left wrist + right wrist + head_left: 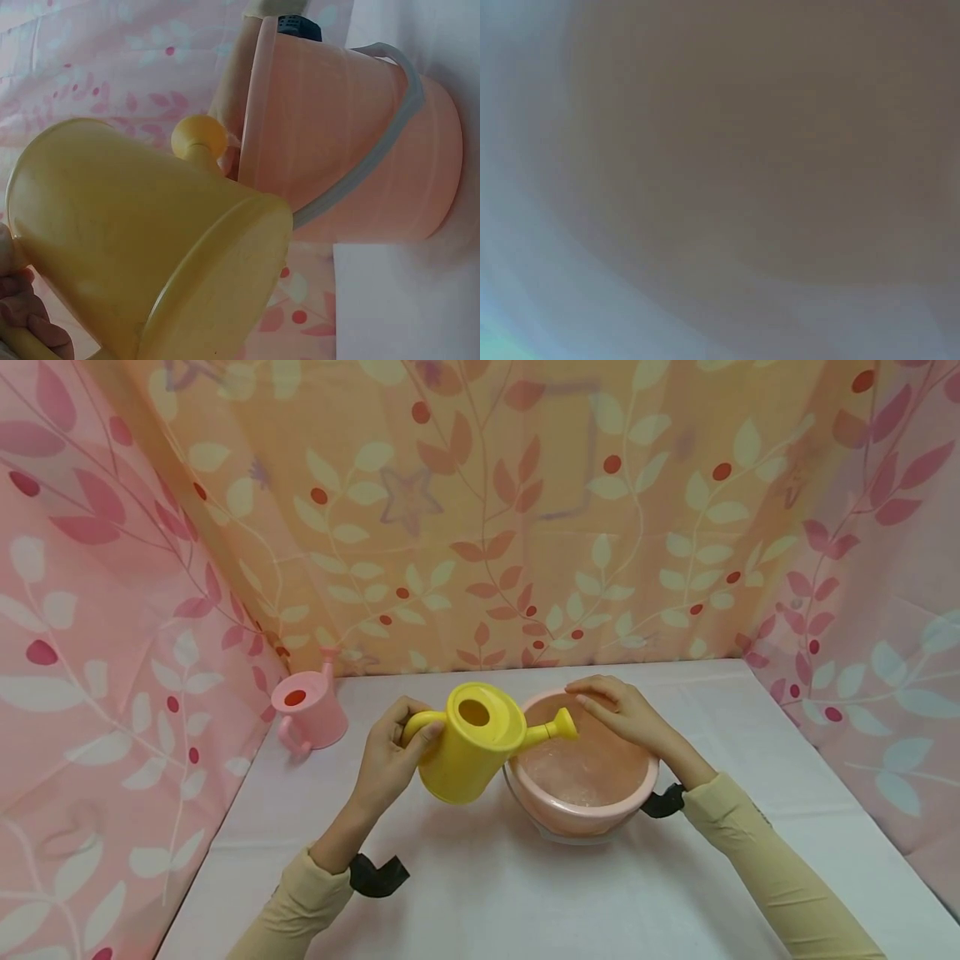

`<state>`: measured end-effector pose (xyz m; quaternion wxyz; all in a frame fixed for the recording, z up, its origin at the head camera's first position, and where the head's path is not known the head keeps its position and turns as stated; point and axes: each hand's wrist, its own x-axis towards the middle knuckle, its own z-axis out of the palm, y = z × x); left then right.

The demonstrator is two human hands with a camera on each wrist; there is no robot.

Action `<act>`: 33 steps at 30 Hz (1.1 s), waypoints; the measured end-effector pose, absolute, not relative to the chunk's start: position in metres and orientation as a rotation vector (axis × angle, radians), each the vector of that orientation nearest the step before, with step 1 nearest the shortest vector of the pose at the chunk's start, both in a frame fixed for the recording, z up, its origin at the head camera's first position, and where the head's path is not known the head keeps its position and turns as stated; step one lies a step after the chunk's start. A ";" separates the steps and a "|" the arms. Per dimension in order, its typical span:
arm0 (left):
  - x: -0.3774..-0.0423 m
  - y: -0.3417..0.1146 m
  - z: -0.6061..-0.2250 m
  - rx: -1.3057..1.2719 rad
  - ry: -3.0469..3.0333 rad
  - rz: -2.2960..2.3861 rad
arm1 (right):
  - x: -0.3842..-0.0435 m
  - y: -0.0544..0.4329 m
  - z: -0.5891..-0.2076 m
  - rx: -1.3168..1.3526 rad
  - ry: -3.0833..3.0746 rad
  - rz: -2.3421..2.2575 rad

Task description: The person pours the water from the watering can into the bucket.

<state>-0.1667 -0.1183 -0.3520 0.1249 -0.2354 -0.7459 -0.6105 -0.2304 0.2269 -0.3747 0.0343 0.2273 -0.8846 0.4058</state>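
Yellow watering can [459,762] hangs tilted in the left hand [388,753], whose fingers curl round its handle [422,718], apparently so the rose [566,725] sits over the pink bucket [576,822] at the can's three o'clock. The right hand [628,714] lies at the bucket's twelve-to-one o'clock rim, perhaps steadying it; whether its fingers grip cannot be told.

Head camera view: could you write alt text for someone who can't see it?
A person's left hand grips a yellow plastic watering can by its handle, the spout over a round pink plastic bucket; the right hand rests at the bucket's far rim. A pink plastic watering can stands at left on a white tabletop, before leaf-patterned fabric.
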 end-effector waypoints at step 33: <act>-0.167 -0.119 -0.351 -0.685 -2.184 -1.773 | -0.215 0.217 -0.353 0.685 -2.763 1.252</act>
